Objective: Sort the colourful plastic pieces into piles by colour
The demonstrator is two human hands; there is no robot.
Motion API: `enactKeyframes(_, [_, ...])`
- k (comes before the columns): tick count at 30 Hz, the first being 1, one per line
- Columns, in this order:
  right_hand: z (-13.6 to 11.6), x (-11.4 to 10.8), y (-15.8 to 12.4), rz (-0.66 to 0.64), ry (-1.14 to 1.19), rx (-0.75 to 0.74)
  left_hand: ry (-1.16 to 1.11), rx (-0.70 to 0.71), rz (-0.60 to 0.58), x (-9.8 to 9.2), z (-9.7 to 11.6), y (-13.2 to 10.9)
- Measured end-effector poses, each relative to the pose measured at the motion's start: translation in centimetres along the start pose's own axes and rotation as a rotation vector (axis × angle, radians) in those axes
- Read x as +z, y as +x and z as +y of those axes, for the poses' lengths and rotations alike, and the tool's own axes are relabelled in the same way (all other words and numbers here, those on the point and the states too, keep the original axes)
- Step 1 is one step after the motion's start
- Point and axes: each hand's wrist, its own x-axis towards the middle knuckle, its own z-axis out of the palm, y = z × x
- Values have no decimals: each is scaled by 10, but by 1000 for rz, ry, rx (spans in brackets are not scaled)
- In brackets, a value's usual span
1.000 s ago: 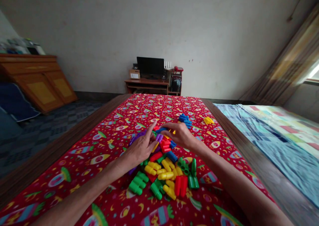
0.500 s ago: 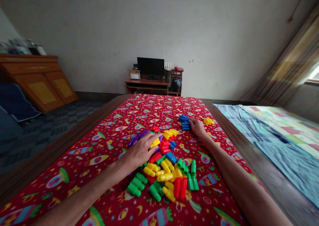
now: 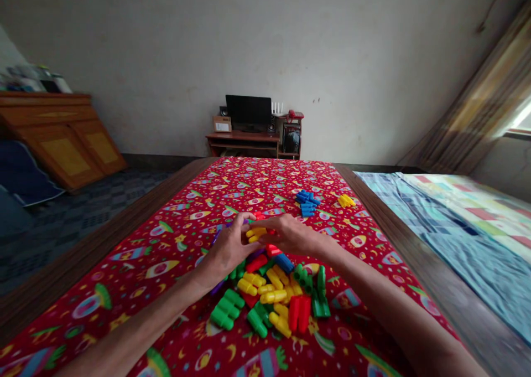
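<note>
A yellow plastic building block (image 3: 256,233) is between my two hands, above the far side of a mixed pile. My left hand (image 3: 227,251) has thumb and fingers curled around its left end. From the right, my right hand (image 3: 290,235) reaches its fingertips onto the same block. Below and nearer lie green blocks (image 3: 227,310), yellow blocks (image 3: 274,297), a red block (image 3: 299,313) and a blue block (image 3: 284,263). Purple blocks are mostly hidden behind my left hand. Beyond my right hand sits a small group of blue blocks (image 3: 307,206), with yellow blocks (image 3: 345,201) apart on its right.
A red patterned cloth (image 3: 166,266) covers the table, whose dark wooden edge (image 3: 398,249) shows on both sides. At right is a bed (image 3: 448,227). A desk with a monitor (image 3: 249,111) stands against the far wall, and a wooden cabinet (image 3: 66,139) at left.
My right hand has left the blue group and come back left to the yellow block in my left hand. The blue blocks stay behind on the cloth.
</note>
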Motion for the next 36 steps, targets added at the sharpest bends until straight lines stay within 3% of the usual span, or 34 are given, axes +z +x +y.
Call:
enactKeyframes(2, [5, -5, 0, 69, -69, 49, 12, 31, 1, 0, 0, 0])
enactKeyframes(4, [25, -20, -6, 244, -167, 180, 77, 95, 19, -4, -3, 2])
enactKeyframes(7, [67, -49, -26, 559, -410, 498, 314, 240, 63, -12, -10, 7])
enactKeyframes(9, [94, -62, -45, 653, -590, 721, 459, 308, 72, -16, -17, 9])
enactKeyframes(13, [120, -68, -77, 553, -771, 988, 612, 335, 57, -18, -34, 12])
enactKeyframes(18, [120, -66, -85, 381, -815, 1102, 684, 340, 7, -25, -37, 16])
enactKeyframes(21, [112, -67, -73, 418, -837, 1047, 680, 312, 2, -32, -36, 18])
enactKeyframes(25, [83, -58, -42, 388, -823, 833, 638, 223, 17, -38, -37, 21])
enactKeyframes(28, [51, -35, -19, 264, -726, 558, 588, 183, 7, -40, -37, 22])
enactKeyframes(32, [22, 12, -3, 118, -581, 68, 447, 114, 43, -40, -31, 23])
enactKeyframes(34, [18, 30, 0, 54, -566, -18, 397, 78, 40, -40, -29, 22])
enactKeyframes(36, [21, 36, 0, 13, -524, 2, 407, 78, 15, -39, -28, 21])
